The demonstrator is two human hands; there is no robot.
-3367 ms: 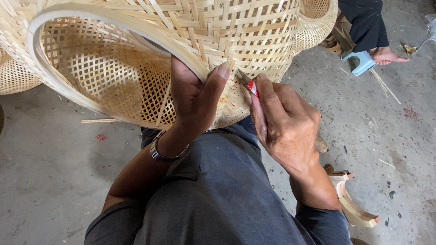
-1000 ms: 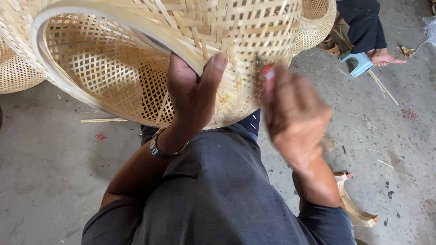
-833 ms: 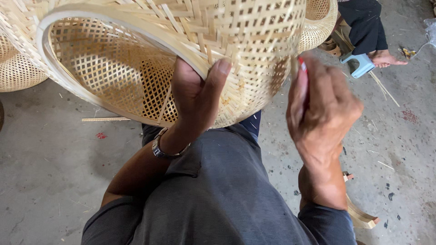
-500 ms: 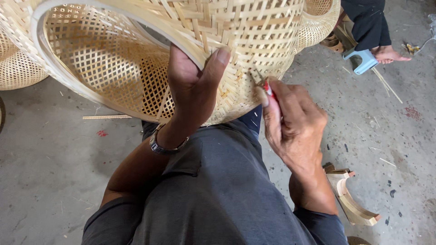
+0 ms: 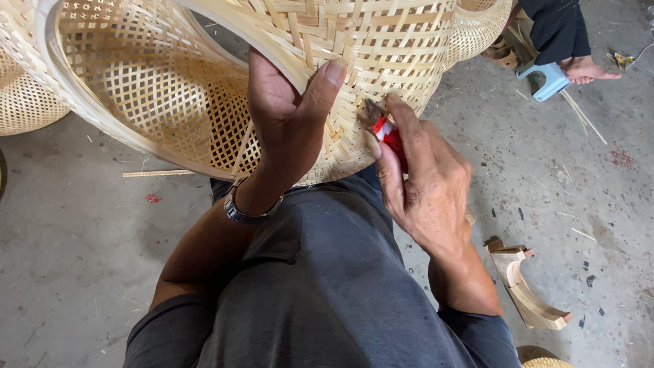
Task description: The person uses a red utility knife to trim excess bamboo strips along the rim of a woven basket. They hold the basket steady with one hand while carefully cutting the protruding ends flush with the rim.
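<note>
A large woven bamboo basket (image 5: 170, 88) lies on its side across my lap, its open mouth toward the left. My left hand (image 5: 286, 116) grips the basket's rim, thumb on the outer weave and fingers inside. My right hand (image 5: 422, 184) holds a small red-handled tool (image 5: 390, 136), its tip pressed against the basket's outer wall just right of my left thumb. A metal watch band (image 5: 248, 208) sits on my left wrist.
Another woven basket (image 5: 20, 102) stands at the left edge, and a third (image 5: 480, 27) behind, top right. A curved wooden piece (image 5: 524, 286) lies on the concrete floor at right. Another person's leg and foot (image 5: 579, 65) rest by a small blue stool (image 5: 548, 82).
My right hand swung up and away from the basket with the red tool, then came back down; its tip now touches the weave again. My left hand kept its grip.
</note>
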